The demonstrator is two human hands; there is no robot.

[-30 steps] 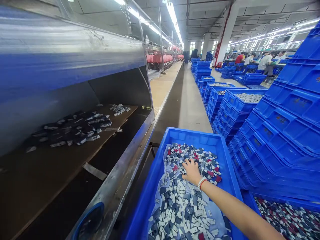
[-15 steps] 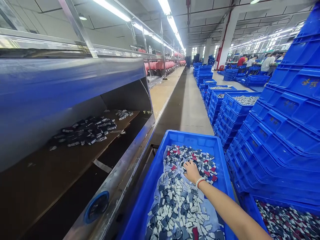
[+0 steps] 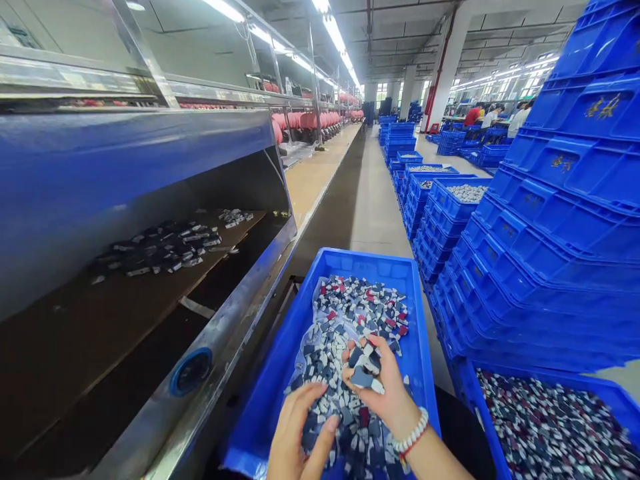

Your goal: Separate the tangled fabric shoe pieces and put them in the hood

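My right hand (image 3: 383, 380), with a beaded bracelet (image 3: 413, 437) at the wrist, is cupped around several small dark-and-white pieces (image 3: 364, 379). It is raised over a blue plastic crate (image 3: 425, 320). Beside it, lower and to the left, my left hand (image 3: 303, 430) hangs over the same crate with fingers and thumb apart and nothing in it. Loose small pieces in dark grey, white and dark red (image 3: 360, 300) cover a pale plastic sheet (image 3: 306, 340) inside the crate. Their exact kind is too small to tell.
On the left, a metal-hooded bench (image 3: 135, 147) has a brown board with a heap of dark pieces (image 3: 160, 247). Tall stacks of blue crates (image 3: 540, 220) rise on the right. Another crate of mixed pieces (image 3: 555, 420) sits lower right. People (image 3: 493, 117) sit far back.
My right hand has lifted off the pile and come nearer, turned up with pieces in it. My left hand has entered over the crate. The view has shifted slightly.
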